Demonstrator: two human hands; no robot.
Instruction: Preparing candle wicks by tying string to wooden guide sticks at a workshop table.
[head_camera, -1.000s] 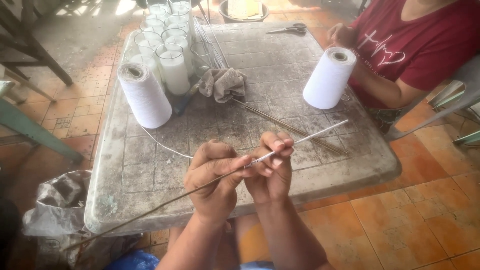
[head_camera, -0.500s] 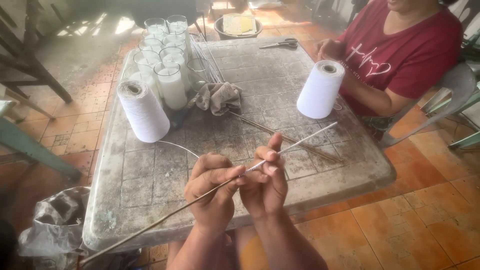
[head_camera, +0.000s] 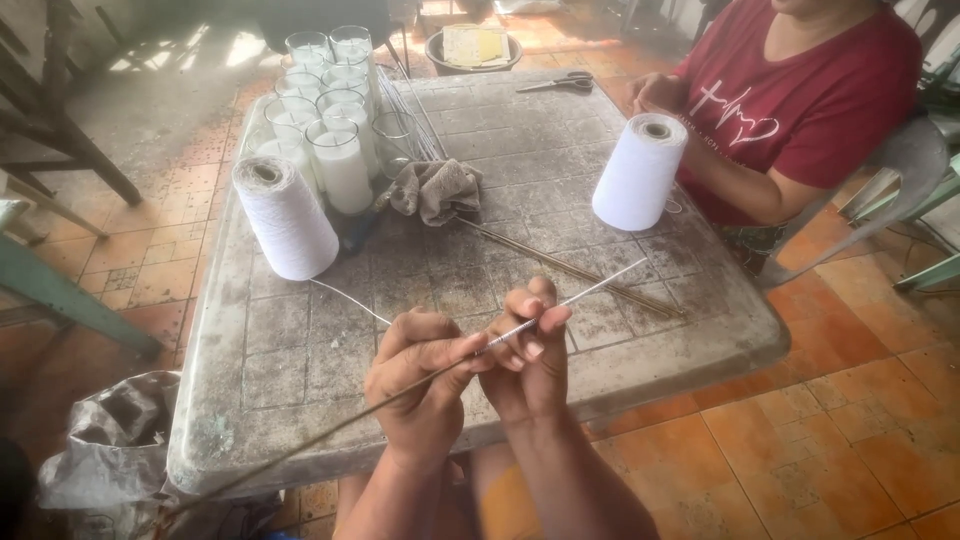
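My left hand (head_camera: 420, 380) pinches a long thin metal rod (head_camera: 300, 448) that slants from lower left to upper right. My right hand (head_camera: 528, 352) grips the same rod just beyond it, fingers on the stretch wrapped in white thread (head_camera: 580, 296). A loose strand of thread (head_camera: 345, 298) runs from the hands back to a white thread cone (head_camera: 283, 216) on the left of the grey table (head_camera: 320, 370).
Several glass candle jars (head_camera: 340, 160) stand at the table's far left, beside a grey rag (head_camera: 435, 188) and spare rods (head_camera: 570, 266). A second thread cone (head_camera: 640, 170) and scissors (head_camera: 555, 83) sit near a seated person in a red shirt (head_camera: 800, 100). A plastic bag (head_camera: 110, 440) lies lower left.
Both hands shifted slightly down and left with the rod, and my right fingers turned on the wrapped part. The loose strand moved.
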